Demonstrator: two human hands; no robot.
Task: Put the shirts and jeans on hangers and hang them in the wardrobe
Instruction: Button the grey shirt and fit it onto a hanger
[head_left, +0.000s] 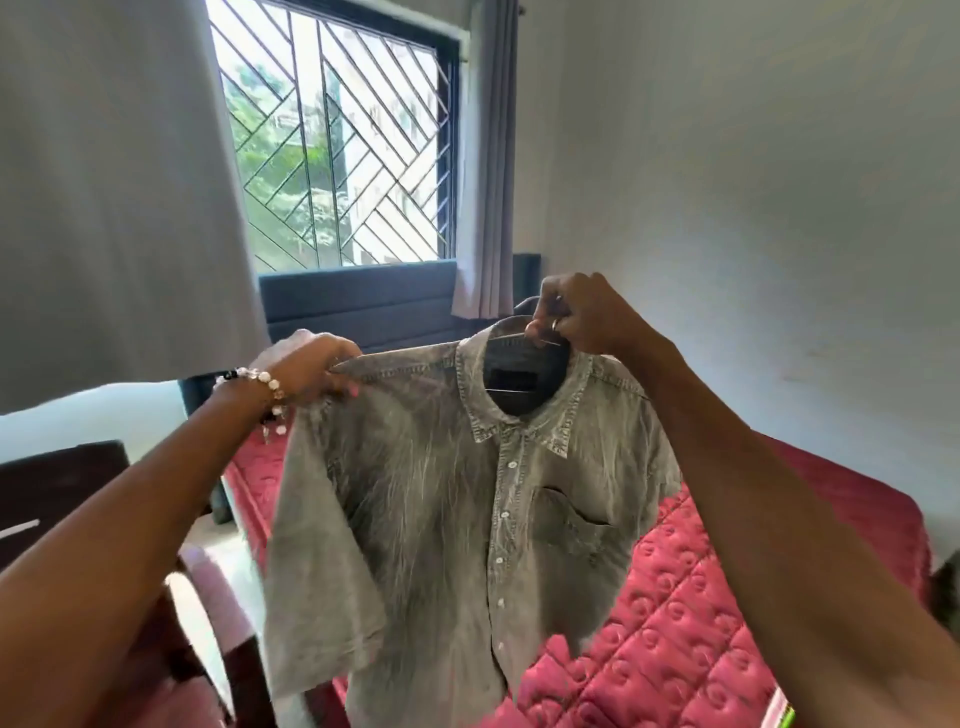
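Observation:
A washed grey short-sleeved shirt (457, 509) with white buttons and a chest pocket hangs in the air in front of me, over the bed. My left hand (306, 371), with a bead bracelet at the wrist, pinches the shirt's left shoulder seam. My right hand (576, 312) grips the top of a dark hanger (524, 332) at the collar. The hanger sits inside the neck opening; most of it is hidden by the fabric. No jeans and no wardrobe are in view.
A bed with a red quilted cover (691, 623) lies below the shirt, with a dark blue headboard (358, 301) behind. A barred window (337, 135) with grey curtains (485, 156) is at the back. Dark wooden furniture (57, 493) stands at the left. A white wall (779, 208) is on the right.

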